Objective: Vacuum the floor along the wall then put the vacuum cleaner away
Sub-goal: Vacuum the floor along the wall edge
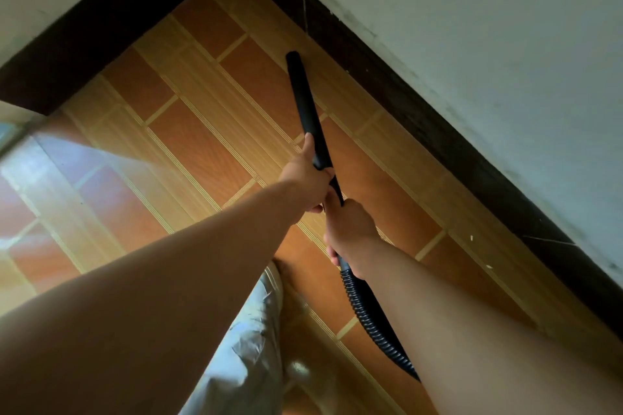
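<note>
Head view: left hand (308,175) and right hand (349,229) both grasp the black wand (305,104), its tip on the floor (202,152) beside the skirting (404,111). Vacuuming step underway; next, likely sliding the tip along the wall (488,27).

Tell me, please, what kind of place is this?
Probably a room in a home, at a corner. The signs: a wood-pattern tiled floor, plain pale walls with a dark baseboard, and both hands on a vacuum wand beside that baseboard.
</note>
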{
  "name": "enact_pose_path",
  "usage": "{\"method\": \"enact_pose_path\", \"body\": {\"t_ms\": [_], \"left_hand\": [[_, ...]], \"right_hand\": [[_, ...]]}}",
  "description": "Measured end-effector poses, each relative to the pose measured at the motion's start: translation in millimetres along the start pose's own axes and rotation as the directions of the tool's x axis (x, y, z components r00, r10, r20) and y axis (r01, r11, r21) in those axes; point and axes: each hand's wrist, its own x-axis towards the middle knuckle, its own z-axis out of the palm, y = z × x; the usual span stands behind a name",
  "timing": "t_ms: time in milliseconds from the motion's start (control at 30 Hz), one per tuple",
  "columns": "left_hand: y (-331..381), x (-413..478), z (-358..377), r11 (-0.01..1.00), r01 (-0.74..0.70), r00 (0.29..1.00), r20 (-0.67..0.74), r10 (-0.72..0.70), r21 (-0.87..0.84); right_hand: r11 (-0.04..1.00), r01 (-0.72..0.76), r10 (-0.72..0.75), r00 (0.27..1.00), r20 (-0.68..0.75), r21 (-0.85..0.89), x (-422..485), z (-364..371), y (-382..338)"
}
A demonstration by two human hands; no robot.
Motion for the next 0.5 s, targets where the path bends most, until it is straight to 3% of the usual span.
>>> {"method": "enact_pose_path", "body": {"t_ms": [500], "left_hand": [[-46.8,-68.9,105.1,0.998,-0.035,0.994,0.106,0.029,0.053]], "right_hand": [[0.965,-0.061,0.059,0.998,0.013,0.256,-57.6,-24.6,126.6]]}}
